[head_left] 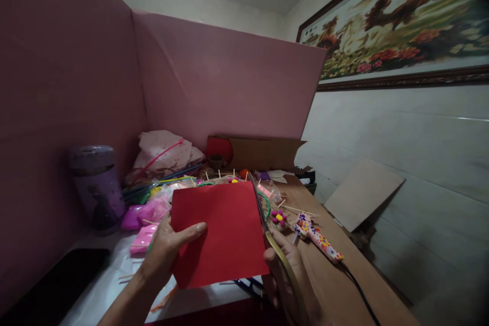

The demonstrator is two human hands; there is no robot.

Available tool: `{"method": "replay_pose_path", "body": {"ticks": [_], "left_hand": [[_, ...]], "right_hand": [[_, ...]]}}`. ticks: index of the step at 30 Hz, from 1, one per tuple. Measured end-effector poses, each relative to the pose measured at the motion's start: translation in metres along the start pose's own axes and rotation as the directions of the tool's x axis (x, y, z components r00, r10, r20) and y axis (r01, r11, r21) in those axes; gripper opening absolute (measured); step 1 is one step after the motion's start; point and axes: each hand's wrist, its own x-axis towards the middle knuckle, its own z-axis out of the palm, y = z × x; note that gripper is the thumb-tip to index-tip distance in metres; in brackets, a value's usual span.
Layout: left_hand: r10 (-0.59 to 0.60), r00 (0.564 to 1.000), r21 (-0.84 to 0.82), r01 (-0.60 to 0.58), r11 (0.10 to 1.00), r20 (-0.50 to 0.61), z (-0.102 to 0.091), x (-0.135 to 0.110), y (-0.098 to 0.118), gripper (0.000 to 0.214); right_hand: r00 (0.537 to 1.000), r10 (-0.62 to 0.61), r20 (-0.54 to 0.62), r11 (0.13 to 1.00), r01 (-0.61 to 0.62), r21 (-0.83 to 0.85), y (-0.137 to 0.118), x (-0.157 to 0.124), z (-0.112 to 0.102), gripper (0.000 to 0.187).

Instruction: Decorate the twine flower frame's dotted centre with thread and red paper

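Note:
A square sheet of red paper (225, 239) is held up in front of me. My left hand (173, 242) grips its left side, the thumb lying on top and the other fingers hidden behind. Along the sheet's right edge run the dark blades of a pair of scissors (284, 260) with gold-coloured handles. My right hand (288, 265) is wrapped round those handles. How far apart the blades are, I cannot tell. Beyond the sheet lie a purple and yellow flower (279, 218) and a flower-patterned glue gun (317, 237) with a black cord.
A purple tumbler (97, 188) stands at the left, behind a black flat object (57, 285). Pink packets (144, 238), thin sticks and a crumpled pink bag (164, 150) crowd the table. Pink panels (225, 81) enclose the back and left. A cardboard piece (364, 193) leans at the right wall.

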Motion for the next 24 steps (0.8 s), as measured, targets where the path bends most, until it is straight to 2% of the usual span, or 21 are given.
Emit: {"method": "replay_pose_path", "body": {"ticks": [7, 11, 14, 19, 24], "left_hand": [[-0.018, 1.0, -0.029, 0.017, 0.999, -0.022, 0.001, 0.0, 0.003, 0.039], [0.032, 0.987, -0.077, -0.044, 0.996, -0.159, -0.003, 0.004, 0.006, 0.037], [0.086, 0.951, -0.087, -0.117, 0.989, -0.295, -0.008, 0.009, 0.007, 0.034], [0.1, 0.906, -0.077, -0.144, 0.987, -0.412, -0.013, 0.016, 0.007, 0.029], [0.091, 0.886, -0.109, -0.157, 0.981, -0.455, -0.012, 0.011, 0.008, 0.018]], "right_hand": [[0.999, -0.041, -0.023, 0.999, 0.041, -0.001, 0.001, 0.002, 0.002, 0.067], [0.998, 0.034, -0.055, 0.999, -0.032, 0.028, 0.0, 0.003, 0.0, 0.067], [0.997, 0.057, -0.056, 0.998, -0.056, 0.029, 0.0, 0.004, -0.002, 0.065], [0.991, -0.057, -0.117, 0.998, 0.054, -0.031, -0.008, 0.006, 0.002, 0.053], [0.967, -0.196, -0.16, 0.968, 0.165, -0.189, -0.042, 0.012, -0.012, 0.049]]}}
